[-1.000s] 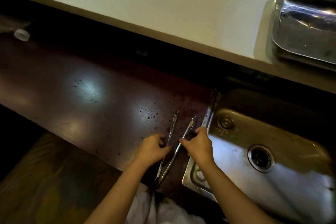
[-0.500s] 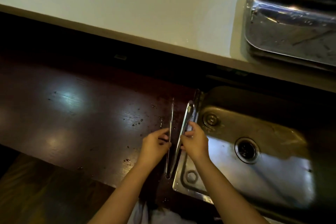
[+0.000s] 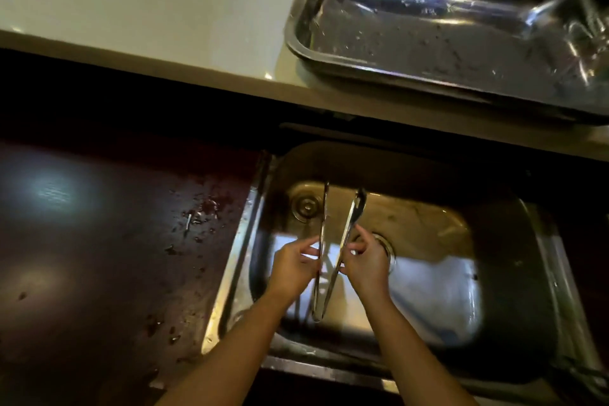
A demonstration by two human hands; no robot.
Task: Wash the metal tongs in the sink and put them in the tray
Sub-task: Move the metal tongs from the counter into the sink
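Two bare hands hold the metal tongs (image 3: 333, 250) above the basin of the steel sink (image 3: 514, 273). The left hand (image 3: 293, 269) pinches the left arm of the tongs between thumb and fingers, and the right hand (image 3: 365, 265) pinches the right arm the same way, so each hand is closed on one arm. The tongs are spread in a narrow V: the joined end points toward the person, low in the view, and the two tips point away, near a small round fitting (image 3: 307, 206) on the basin floor. The main drain (image 3: 385, 245) lies just behind the right hand. Whether water is running is hard to tell in the dim light. The metal tray (image 3: 329, 53) sits on the pale counter (image 3: 148, 10) beyond the sink, well apart from the tongs. Left of the sink is a dark wooden surface (image 3: 99, 257) speckled with droplets.
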